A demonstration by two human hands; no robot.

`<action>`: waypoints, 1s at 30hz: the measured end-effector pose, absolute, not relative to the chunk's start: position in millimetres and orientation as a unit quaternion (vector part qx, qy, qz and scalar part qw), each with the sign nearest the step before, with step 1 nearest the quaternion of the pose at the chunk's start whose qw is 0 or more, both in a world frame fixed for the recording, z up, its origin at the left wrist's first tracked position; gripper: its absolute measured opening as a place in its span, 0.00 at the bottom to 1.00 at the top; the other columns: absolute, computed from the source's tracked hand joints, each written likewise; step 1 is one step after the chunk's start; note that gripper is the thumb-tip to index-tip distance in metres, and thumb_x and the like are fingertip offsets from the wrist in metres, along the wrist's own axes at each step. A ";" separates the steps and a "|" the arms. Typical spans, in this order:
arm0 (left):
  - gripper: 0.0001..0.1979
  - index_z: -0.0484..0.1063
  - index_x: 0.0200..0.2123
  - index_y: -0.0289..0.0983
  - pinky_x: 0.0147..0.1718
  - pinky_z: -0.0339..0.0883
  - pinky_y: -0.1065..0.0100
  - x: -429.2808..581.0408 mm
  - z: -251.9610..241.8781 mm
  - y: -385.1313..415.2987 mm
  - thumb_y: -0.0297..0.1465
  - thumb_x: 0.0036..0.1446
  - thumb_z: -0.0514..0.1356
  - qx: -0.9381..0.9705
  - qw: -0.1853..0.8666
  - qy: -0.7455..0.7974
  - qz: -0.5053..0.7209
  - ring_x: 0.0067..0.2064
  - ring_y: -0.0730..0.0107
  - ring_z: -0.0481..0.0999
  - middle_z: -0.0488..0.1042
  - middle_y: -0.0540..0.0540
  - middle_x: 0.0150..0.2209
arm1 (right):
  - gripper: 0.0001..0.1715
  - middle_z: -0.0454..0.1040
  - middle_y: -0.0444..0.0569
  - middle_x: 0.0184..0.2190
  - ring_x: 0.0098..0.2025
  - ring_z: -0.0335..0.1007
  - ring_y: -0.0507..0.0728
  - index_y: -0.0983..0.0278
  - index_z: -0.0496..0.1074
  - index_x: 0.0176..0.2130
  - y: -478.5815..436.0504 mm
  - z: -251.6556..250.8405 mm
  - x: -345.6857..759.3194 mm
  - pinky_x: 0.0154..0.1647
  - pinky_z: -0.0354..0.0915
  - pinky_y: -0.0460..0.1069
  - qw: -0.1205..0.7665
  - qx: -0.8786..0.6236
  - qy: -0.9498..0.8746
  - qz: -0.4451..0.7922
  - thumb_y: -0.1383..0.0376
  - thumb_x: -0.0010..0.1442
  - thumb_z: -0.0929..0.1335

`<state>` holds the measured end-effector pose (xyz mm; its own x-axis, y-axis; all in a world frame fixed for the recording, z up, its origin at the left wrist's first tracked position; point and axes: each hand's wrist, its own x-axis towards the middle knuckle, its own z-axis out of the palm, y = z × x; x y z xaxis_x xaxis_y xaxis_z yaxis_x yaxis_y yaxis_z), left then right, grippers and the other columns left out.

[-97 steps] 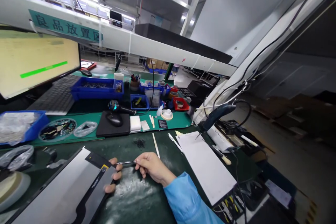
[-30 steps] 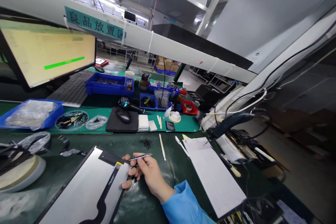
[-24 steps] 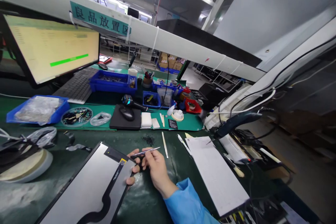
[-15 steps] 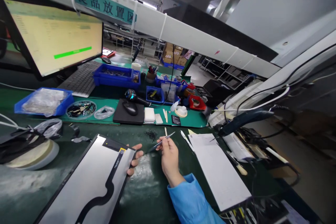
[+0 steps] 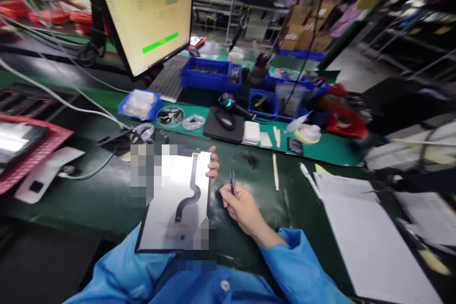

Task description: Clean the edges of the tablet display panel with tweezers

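Observation:
My left hand [image 5: 213, 165] grips a tablet-sized display panel [image 5: 162, 216] from behind. Only its fingertips show, curled round the panel's right edge near the top. The panel's silvery back faces me, with a black ribbon cable [image 5: 194, 190] curving down it and a bit of yellow tape [image 5: 195, 154] at the cable's top end. Just right of the panel, my right hand [image 5: 244, 206] is closed round a pair of tweezers [image 5: 232, 183]. Their two points rise upward, apart from the panel, with nothing visible between them.
A pale stick [image 5: 275, 172] and dark crumbs [image 5: 251, 160] lie beyond my right hand. White paper [image 5: 370, 237] and a pen [image 5: 310, 180] are on the right. Farther back are a mouse [image 5: 225, 119], blue bins [image 5: 210, 73] and a monitor [image 5: 149, 14]. Cables [image 5: 85, 111] cross the left side.
My view has swung left and downward. The tweezers have turned from slanting rightward to pointing up. The panel now appears more upright and fully in view, still in my left hand.

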<state>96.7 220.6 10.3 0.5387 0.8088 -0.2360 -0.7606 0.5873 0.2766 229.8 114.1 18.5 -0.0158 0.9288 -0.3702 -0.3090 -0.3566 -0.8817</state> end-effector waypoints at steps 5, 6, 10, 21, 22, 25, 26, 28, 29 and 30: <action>0.19 0.70 0.56 0.36 0.49 0.75 0.55 90.3 5.0 224.1 0.40 0.67 0.60 0.048 0.850 0.210 0.481 0.50 0.61 0.76 0.73 0.40 0.54 | 0.31 0.75 0.43 0.25 0.12 0.44 0.42 0.66 0.73 0.39 101.1 21.8 219.9 0.11 0.37 0.43 0.418 -0.498 -0.320 0.689 0.42 0.52 0.76; 0.20 0.70 0.56 0.36 0.49 0.75 0.55 92.3 4.5 224.7 0.40 0.67 0.60 0.044 0.849 0.210 0.483 0.50 0.62 0.76 0.73 0.40 0.54 | 0.31 0.72 0.40 0.20 0.12 0.43 0.43 0.66 0.74 0.38 99.7 22.1 219.8 0.11 0.37 0.44 0.402 -0.490 -0.325 0.702 0.42 0.53 0.75; 0.21 0.70 0.57 0.36 0.45 0.74 0.58 97.3 3.2 228.8 0.42 0.67 0.58 0.035 0.848 0.211 0.485 0.46 0.64 0.75 0.73 0.40 0.52 | 0.30 0.55 0.30 0.11 0.12 0.40 0.45 0.65 0.73 0.37 96.8 19.3 220.3 0.12 0.36 0.44 0.353 -0.469 -0.330 0.739 0.42 0.53 0.75; 0.18 0.71 0.57 0.38 0.44 0.73 0.60 99.7 -1.3 236.6 0.41 0.70 0.55 0.036 0.871 0.246 0.424 0.44 0.66 0.75 0.75 0.40 0.50 | 0.27 0.71 0.42 0.26 0.26 0.61 0.49 0.64 0.71 0.33 93.7 13.0 218.5 0.27 0.56 0.44 0.408 -0.452 -0.319 0.727 0.50 0.45 0.82; 0.19 0.71 0.56 0.38 0.46 0.74 0.58 97.6 0.1 234.2 0.41 0.68 0.57 0.038 0.875 0.242 0.418 0.46 0.65 0.75 0.74 0.40 0.52 | 0.28 0.71 0.41 0.25 0.25 0.61 0.49 0.64 0.71 0.33 94.1 14.9 219.5 0.25 0.54 0.44 0.409 -0.448 -0.310 0.732 0.51 0.44 0.82; 0.19 0.71 0.55 0.37 0.50 0.74 0.55 90.7 5.4 228.2 0.42 0.67 0.59 0.048 0.890 0.229 0.393 0.50 0.62 0.76 0.73 0.40 0.54 | 0.28 0.67 0.38 0.22 0.22 0.56 0.48 0.63 0.70 0.33 95.6 20.1 221.9 0.21 0.49 0.43 0.414 -0.440 -0.290 0.742 0.52 0.44 0.82; 0.19 0.71 0.55 0.37 0.49 0.74 0.55 88.7 7.0 227.2 0.42 0.67 0.59 0.052 0.895 0.223 0.382 0.50 0.62 0.76 0.73 0.40 0.54 | 0.28 0.65 0.37 0.21 0.21 0.55 0.47 0.63 0.70 0.33 96.0 21.2 222.5 0.21 0.48 0.43 0.416 -0.441 -0.290 0.740 0.51 0.44 0.82; 0.19 0.71 0.55 0.36 0.48 0.73 0.56 85.4 9.5 226.8 0.42 0.67 0.58 0.062 0.906 0.211 0.361 0.47 0.63 0.76 0.74 0.40 0.51 | 0.28 0.65 0.38 0.22 0.21 0.54 0.47 0.63 0.70 0.33 96.8 22.0 223.6 0.20 0.48 0.43 0.421 -0.450 -0.301 0.728 0.50 0.45 0.82; 0.19 0.71 0.54 0.36 0.46 0.73 0.56 84.2 10.2 227.0 0.42 0.67 0.58 0.066 0.910 0.205 0.354 0.45 0.63 0.75 0.75 0.41 0.48 | 0.27 0.66 0.38 0.22 0.22 0.55 0.48 0.63 0.70 0.33 97.2 22.0 224.2 0.21 0.49 0.43 0.419 -0.456 -0.313 0.720 0.50 0.46 0.81; 0.19 0.72 0.54 0.36 0.44 0.72 0.57 83.3 10.7 227.1 0.42 0.68 0.57 0.068 0.913 0.199 0.350 0.41 0.64 0.75 0.76 0.41 0.44 | 0.26 0.67 0.39 0.23 0.23 0.56 0.48 0.63 0.71 0.33 97.7 21.8 224.9 0.21 0.51 0.43 0.413 -0.463 -0.330 0.711 0.49 0.47 0.80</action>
<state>83.3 227.1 10.7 0.6754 0.6666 -0.3154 -0.6121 0.7452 0.2644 224.9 97.7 21.8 -0.2285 0.8939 -0.3856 -0.2816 -0.4398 -0.8528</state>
